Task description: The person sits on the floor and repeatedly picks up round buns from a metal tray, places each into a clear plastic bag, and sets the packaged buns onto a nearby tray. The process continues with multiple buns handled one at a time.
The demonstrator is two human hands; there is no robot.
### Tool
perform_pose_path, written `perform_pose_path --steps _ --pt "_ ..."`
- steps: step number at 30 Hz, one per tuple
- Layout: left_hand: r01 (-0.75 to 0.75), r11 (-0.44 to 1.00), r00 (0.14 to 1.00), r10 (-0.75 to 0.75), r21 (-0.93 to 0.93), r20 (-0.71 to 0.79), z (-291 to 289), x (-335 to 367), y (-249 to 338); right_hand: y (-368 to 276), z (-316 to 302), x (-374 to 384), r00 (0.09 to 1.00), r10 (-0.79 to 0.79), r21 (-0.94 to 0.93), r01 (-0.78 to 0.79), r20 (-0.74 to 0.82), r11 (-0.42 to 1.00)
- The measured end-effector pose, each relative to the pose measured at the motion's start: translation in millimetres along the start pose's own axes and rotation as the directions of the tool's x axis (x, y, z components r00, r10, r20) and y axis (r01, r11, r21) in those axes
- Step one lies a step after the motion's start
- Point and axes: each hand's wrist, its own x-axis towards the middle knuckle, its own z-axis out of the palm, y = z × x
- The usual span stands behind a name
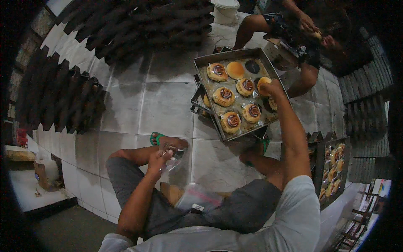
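A metal tray (273, 63) of round buns sits ahead of me, on top of other trays. Several buns are in clear wrappers with a dark round print, like the wrapped bun (223, 96). One unwrapped bun (235, 70) lies at the far side, beside a dark round patch on the tray. My right hand (272, 89) reaches over the tray's right side, fingers closed on a golden bun (263, 82). Over my left knee, my left hand (157, 163) pinches a clear plastic bag (176, 159). A stack of clear bags (199, 197) rests on my lap.
Another person's hands (312, 27) hold a small pale item at the upper right. A tray of wrapped buns (332, 170) stands to my right. A white bucket (226, 12) is at the back, and dark stacked racks (138, 25) fill the left.
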Motion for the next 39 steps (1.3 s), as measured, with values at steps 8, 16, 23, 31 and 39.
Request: perform_pose_path --steps 8,16,23,31,39 --pt "0.173 0.568 0.985 -0.113 -0.805 0.132 38 -61 48 -111 -1 -386 0.882 -0.366 0.838 -0.058 0.298 0.542" --pt "-0.029 0.82 0.999 0.002 -0.571 -0.049 110 -169 103 -118 64 -569 0.756 -0.543 0.382 0.654 -0.366 0.653" --pt "-0.467 0.662 0.855 0.507 -0.587 -0.108 134 -220 81 -113 39 -543 0.916 -0.4 0.958 0.15 -0.041 0.245" --pt "-0.472 0.832 0.804 0.542 -0.292 0.246 96 -235 66 -107 12 -572 0.82 -0.545 0.966 -0.038 0.177 0.257" --pt "0.006 0.606 0.939 0.27 -0.795 0.213 83 -218 21 -108 100 -599 0.594 -0.8 0.072 0.797 0.082 0.599"
